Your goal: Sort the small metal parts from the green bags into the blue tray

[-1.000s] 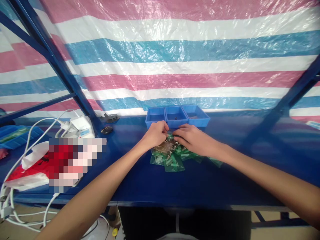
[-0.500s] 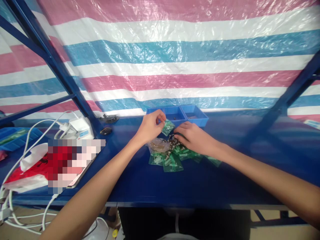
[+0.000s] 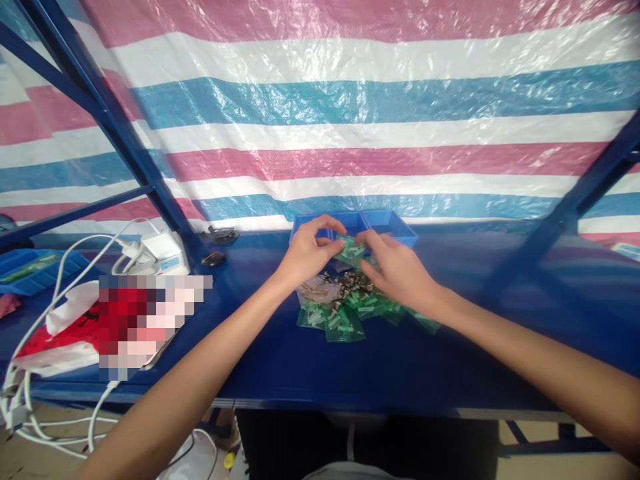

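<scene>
While both forearms reach forward over the blue bench point(image 3: 310, 367), the left hand point(image 3: 306, 257) and the right hand point(image 3: 397, 270) meet above a heap of small packets, each pinching one side of a single green bag point(image 3: 350, 250). That bag is small, see-through and tinted green, with pale contents showing faintly inside; what the contents are cannot be told at this size. It is lifted clear of the bench, just in front of the blue tray point(image 3: 395, 227) with its row of compartments, and just above the heap. The left hand's thumb and forefinger are closed on the bag's left edge, the other fingers curled loosely above it. The right hand's fingertips are closed on the right edge, with the palm turned down.

Below the hands lies the pile of green bags point(image 3: 345, 320), overlapping one another and fanned toward the near edge. Among them sits a clear bag point(image 3: 313, 291) of brownish metal pieces, and beside it a loose cluster of small silvery parts point(image 3: 353, 283).

To the left on the bench are a white charger block point(image 3: 163, 253) with white cables point(image 3: 55, 287) looping off the edge, a red and white plastic bag point(image 3: 60, 333), and two small dark objects point(image 3: 217, 247) near the blue frame post point(image 3: 125, 140). A striped tarpaulin point(image 3: 350, 133) in pink, white and blue hangs behind the bench.
</scene>
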Motion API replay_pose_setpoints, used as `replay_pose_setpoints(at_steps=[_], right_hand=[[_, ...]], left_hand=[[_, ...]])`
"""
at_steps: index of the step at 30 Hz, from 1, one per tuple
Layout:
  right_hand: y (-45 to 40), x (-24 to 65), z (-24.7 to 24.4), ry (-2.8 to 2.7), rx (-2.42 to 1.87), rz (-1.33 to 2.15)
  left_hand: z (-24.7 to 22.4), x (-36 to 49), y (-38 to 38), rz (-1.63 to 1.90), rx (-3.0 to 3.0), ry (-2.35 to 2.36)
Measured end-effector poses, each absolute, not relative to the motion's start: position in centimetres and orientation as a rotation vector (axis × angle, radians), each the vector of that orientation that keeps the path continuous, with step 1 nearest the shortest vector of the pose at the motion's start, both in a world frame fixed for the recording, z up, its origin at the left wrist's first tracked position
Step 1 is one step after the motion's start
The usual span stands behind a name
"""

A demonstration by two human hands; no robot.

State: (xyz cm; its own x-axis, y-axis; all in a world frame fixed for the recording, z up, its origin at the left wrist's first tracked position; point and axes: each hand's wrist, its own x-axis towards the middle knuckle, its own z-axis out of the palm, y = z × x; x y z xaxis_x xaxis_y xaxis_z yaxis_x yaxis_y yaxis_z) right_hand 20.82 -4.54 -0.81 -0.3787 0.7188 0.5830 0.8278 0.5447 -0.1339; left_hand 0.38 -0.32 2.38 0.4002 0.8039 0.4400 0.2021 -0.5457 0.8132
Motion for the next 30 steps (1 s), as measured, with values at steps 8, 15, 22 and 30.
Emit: replay_pose_setpoints(at_steps=[8, 15, 22, 30], right_hand=[[-4.0, 20.8, 0.3, -2.044, -1.183, -0.005], [-3.8, 20.5, 0.2, -1.848, -1.185, 0.604], [-4.0, 20.8, 0.8, -1.706, -1.154, 0.829], [-4.3, 20.6, 1.2, -1.764, -1.152, 0.537]], left_hand=[[1.9, 0.5, -0.9, 1.187, 2.022, 0.779], [0.3, -0.1, -0.3, 1.286, 2.345, 0.942], [-0.7, 0.2, -1.2, 1.143, 2.574, 0.970], [-1.2, 0.5, -1.5, 1.071, 2.616, 0.979]])
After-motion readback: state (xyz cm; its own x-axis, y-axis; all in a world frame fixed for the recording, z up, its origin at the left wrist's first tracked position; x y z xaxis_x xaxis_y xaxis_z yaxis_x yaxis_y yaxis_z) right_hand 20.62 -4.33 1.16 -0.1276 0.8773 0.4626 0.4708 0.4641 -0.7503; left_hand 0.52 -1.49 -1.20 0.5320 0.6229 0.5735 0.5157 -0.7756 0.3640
